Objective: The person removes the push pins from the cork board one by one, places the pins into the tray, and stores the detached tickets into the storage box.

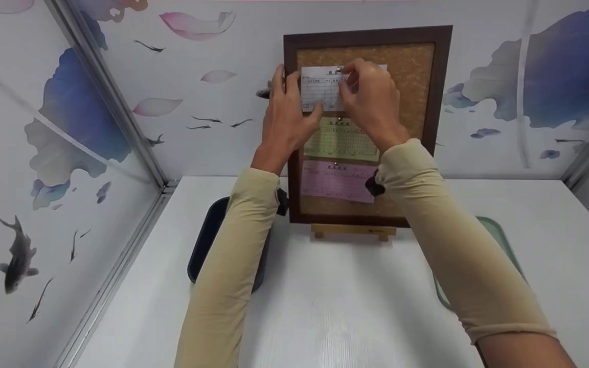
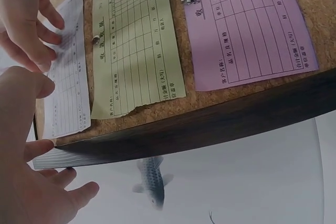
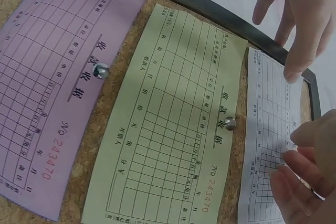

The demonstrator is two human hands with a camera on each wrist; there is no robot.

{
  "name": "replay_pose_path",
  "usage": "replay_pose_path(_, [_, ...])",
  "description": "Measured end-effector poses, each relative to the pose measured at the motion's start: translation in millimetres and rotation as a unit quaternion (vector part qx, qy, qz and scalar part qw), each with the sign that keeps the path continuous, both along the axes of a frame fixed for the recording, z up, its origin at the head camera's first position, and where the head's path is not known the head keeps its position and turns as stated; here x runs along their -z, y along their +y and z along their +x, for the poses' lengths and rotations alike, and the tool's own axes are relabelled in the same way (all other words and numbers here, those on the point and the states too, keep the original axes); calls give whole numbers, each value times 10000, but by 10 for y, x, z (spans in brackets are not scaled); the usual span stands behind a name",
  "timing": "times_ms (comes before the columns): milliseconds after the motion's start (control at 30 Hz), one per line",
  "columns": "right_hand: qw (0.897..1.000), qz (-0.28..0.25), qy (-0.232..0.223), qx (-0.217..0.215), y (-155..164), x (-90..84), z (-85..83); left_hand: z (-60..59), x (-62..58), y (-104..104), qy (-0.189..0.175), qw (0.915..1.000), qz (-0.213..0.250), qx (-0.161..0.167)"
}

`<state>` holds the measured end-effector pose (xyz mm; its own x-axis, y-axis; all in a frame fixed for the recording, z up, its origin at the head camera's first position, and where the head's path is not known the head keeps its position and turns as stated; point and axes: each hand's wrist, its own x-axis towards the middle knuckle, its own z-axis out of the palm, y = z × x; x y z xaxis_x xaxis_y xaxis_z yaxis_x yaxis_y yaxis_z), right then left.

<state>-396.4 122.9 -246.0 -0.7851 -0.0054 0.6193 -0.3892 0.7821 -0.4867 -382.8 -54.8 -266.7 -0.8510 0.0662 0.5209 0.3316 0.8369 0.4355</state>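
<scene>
A white receipt slip (image 1: 319,89) lies against the top of a framed cork board (image 1: 417,66), with a metal pushpin (image 1: 339,70) at its upper edge. My right hand (image 1: 376,94) is over the slip's right part, bent fingertips beside the pin; thumb and forefinger look apart. My left hand (image 1: 287,115) is at the board's left edge, fingers extended along the frame and thumb near the slip's lower edge. Below are a green receipt slip (image 2: 134,56) and a pink receipt slip (image 3: 58,77), each with a round-headed pin. The white slip's pin is hidden in both wrist views.
The board leans on a small wooden easel (image 1: 353,231) on the white table (image 1: 335,306). A dark blue tray (image 1: 207,240) lies left, partly behind the left sleeve. A green tray (image 1: 499,235) lies right, partly covered by the right sleeve. Patterned wall panels (image 1: 212,148) stand behind and left.
</scene>
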Motion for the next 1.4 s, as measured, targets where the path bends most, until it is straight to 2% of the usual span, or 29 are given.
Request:
replay_pose_path(300, [9997, -140, -193, 54, -79, -63, -55, -31, -12, 14, 254, 9976, 630, 98])
replay_pose_path(567, [9997, -65, -110, 224, -102, -115, -75, -53, 10, 15, 426, 9947, 928, 114])
replay_pose_path(867, [9970, 373, 531, 423, -73, -108, -114, -52, 88, 3, 535, 9947, 853, 187])
replay_pose_path(1100, [9859, 938, 1274, 537, -52, -79, -192, -79, 124, 15, 670, 9930, 941, 246])
replay_pose_path(1400, [9782, 1329, 1478, 602, -63, -49, -227, -103, 166, 17, 709, 9926, 954, 240])
